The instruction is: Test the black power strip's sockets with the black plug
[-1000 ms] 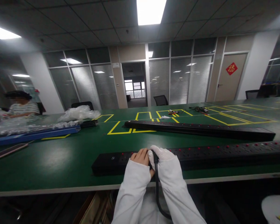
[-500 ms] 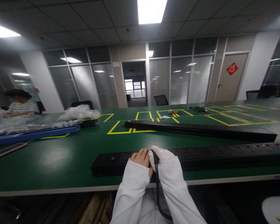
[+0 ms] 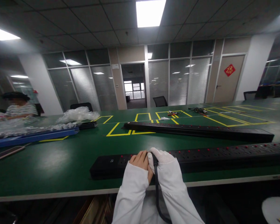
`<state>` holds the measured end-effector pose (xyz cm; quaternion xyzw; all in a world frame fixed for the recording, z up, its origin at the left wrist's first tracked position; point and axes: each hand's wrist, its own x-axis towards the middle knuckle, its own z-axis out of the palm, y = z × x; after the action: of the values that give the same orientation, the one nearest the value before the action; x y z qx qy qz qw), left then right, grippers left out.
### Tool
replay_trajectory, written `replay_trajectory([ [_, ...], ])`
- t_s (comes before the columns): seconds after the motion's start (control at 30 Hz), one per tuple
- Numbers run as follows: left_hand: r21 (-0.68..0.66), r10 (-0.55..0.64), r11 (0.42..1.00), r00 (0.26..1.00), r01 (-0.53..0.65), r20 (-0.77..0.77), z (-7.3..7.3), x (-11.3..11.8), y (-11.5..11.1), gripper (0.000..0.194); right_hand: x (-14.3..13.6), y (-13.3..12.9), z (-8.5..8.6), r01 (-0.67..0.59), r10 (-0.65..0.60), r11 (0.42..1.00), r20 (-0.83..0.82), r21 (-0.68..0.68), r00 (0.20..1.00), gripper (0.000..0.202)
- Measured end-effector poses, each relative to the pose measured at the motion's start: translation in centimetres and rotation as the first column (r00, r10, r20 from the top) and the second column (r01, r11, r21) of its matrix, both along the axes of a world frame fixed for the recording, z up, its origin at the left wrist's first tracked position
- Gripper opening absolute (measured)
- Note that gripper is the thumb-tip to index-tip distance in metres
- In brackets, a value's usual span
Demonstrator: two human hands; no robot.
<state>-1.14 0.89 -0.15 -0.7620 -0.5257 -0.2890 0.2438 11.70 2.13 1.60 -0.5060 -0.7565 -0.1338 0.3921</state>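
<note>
Head cam: my right fingers (image 3: 165, 156) are clutching a black cable (image 3: 157, 186), left fingers (image 3: 139, 157) curving over the power strip (image 3: 200, 157) underneath, can't tell if gripping.

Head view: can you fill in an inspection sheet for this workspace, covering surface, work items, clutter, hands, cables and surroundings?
Surface: green table with yellow lines.
Work items: near power strip, black, lies along the front edge; far power strip, also black, lies beyond it.
Clutter: clear plastic wrap and long blue piece at picture left.
Hands: left hand, bare, over the near power strip, contact hidden; right hand, white-gloved, around the cable's upper end.
Cables: black cable hangs past the table edge; tangled wires farther back.
Surroundings: co-worker at picture left; glass partitions behind.
</note>
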Motion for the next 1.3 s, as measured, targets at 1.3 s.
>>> replay_trajectory([
  [1.3,0.023,-0.010,1.000,1.000,0.010,0.028,-0.37,-0.13,0.41,0.043,0.03,-0.44,0.52,0.001,-0.001,1.000,0.009,-0.022,1.000,0.029],
])
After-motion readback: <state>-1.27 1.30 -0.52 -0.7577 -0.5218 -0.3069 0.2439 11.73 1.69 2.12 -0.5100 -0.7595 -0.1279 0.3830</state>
